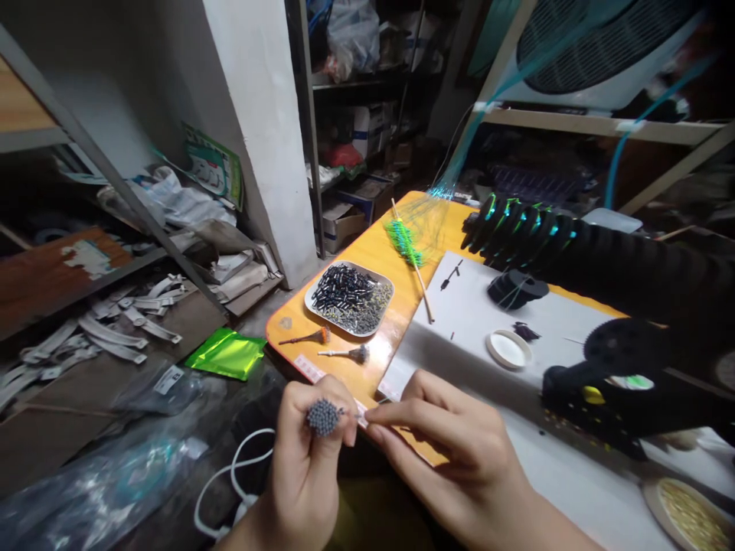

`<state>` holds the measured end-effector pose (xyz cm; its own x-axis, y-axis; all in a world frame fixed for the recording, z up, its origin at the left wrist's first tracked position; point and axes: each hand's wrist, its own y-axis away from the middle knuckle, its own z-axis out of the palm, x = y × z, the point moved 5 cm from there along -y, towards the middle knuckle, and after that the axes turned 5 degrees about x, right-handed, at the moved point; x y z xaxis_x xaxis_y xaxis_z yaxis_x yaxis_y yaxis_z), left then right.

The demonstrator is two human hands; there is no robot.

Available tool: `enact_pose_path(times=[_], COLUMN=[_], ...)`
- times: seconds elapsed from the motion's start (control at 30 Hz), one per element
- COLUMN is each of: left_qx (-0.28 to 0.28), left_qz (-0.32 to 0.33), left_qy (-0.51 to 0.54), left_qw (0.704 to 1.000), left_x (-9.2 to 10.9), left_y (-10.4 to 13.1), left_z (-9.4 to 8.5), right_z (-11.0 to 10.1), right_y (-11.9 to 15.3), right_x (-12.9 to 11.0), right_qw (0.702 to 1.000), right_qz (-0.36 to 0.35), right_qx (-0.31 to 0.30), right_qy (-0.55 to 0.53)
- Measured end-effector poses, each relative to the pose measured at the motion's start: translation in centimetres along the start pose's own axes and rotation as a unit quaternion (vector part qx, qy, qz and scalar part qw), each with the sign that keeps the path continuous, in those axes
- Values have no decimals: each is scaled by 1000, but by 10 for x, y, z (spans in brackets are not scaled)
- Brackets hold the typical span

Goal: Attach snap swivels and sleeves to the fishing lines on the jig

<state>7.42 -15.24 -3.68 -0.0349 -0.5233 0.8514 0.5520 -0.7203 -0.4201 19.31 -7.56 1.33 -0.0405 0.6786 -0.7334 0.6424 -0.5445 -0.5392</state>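
My left hand (313,467) is closed around a bundle of thin pieces with small round grey tips (322,417), which face up toward me. Beside it, my right hand (453,444) pinches thumb and forefinger together close to the left fingertips. What lies in that pinch is too small to make out. Beyond the hands, a white tray (350,331) on the orange table (410,295) holds dark shiny tubes and small grey pieces. Two small brush-like pieces, one with an orange tip (325,335) and one with a grey tip (360,353), lie just in front of the tray.
A stick with green strands (405,243) lies across the table. Black stacked discs (517,291), a shallow white dish (509,349) and a dark machine-like stand (597,390) are at right. A bowl of yellowish pieces (689,516) sits lower right. White cable (233,463) hangs at left.
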Motion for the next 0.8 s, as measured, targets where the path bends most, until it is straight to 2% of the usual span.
enact_pose_path(times=[0.13,0.33,0.47,0.6,0.8], left_qx=[-13,-20,-19,-17,-16], left_qz=[19,2,0,-28,-63], left_qy=[-16,-4,-9,7,12], left_qw=[1000,1000,1000,999,998], left_x=[0,-4,-6,-11,-14], left_y=[3,6,6,8,13], left_z=[-2,-4,-1,4,6], right_z=[1,0,-2,-5,-5], right_y=[-2,0,1,0,1], right_x=[-3,-5,-1,2,-1], right_qw=[1000,1000,999,996,996], right_qz=[3,8,41,63,60], right_qx=[-3,1,16,51,58], right_qy=[5,16,-4,-41,-29])
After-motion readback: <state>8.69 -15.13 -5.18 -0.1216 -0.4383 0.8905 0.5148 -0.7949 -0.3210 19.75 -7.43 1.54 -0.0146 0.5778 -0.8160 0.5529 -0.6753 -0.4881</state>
